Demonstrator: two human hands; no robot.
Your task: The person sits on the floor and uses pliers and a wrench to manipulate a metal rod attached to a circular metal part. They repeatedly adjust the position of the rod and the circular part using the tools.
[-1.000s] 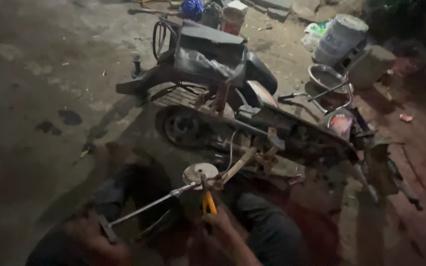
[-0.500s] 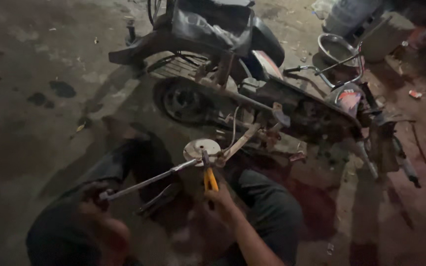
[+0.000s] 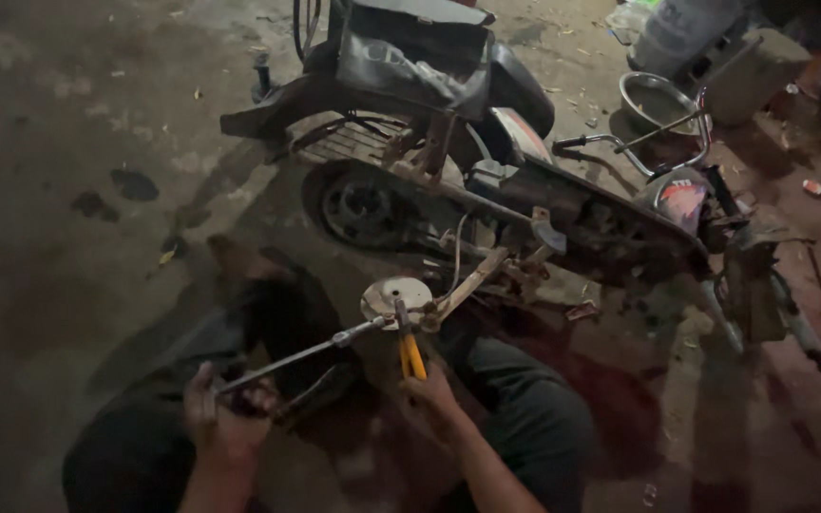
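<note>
Round metal disc (image 3: 397, 297), pale and flat, sits at the free end of a slanted arm (image 3: 472, 282) that runs up toward two o'clock into the stripped scooter frame (image 3: 563, 204). The head view is the only one, and it looks down over the person's knees onto a dirty concrete floor (image 3: 68, 114).

From the disc, a long-handled socket wrench (image 3: 301, 356) stretches away toward eight o'clock; that line is its long axis. Left hand (image 3: 225, 418) is closed around the wrench's far handle end, well apart from the disc. Yellow-handled pliers (image 3: 410, 347) stand almost upright, nose at the disc's lower edge, handles pointing to six o'clock. Right hand (image 3: 429, 399) is wrapped around those handles, directly below the disc and clearly the nearer of the two.

Beyond, at twelve o'clock, the rear wheel (image 3: 358, 209) lies under the dark seat (image 3: 420, 47); a metal bowl (image 3: 658, 100) rests at two o'clock.
</note>
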